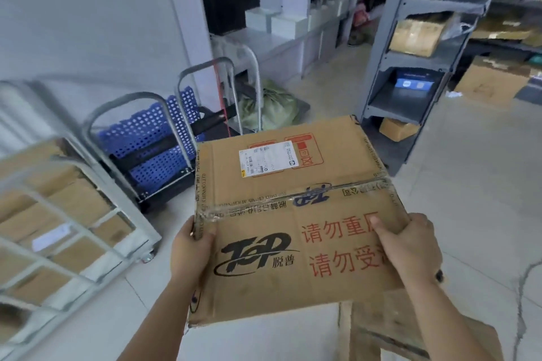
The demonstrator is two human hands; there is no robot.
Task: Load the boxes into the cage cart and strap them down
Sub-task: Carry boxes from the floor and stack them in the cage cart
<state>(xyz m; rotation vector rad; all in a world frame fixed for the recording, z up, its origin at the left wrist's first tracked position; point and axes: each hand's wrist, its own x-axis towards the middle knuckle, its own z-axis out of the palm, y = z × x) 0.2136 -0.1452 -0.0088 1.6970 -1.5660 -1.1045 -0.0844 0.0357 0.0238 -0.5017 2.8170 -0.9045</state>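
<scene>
Cardboard box (281,214): at the centre of the view, held in the air between both hands, printed top face up, clear tape across its seam, white shipping label (268,158) towards 12 o'clock.
Left hand (190,252): at 7 o'clock, grips the box's left edge, thumb curled over the top.
Right hand (410,249): at 4 o'clock, grips the right edge, thumb flat on the top face, fingers wrapped round the side.
Cage cart (137,223): at 9 o'clock, well apart from the held box, brown boxes (70,199) stacked behind its mesh.
Blue platform trolleys (146,141): at 10 o'clock, folded upright by the wall.
Second carton (410,328): at 5 o'clock, below the held box.
Metal shelving (381,67): at 1 o'clock.
</scene>
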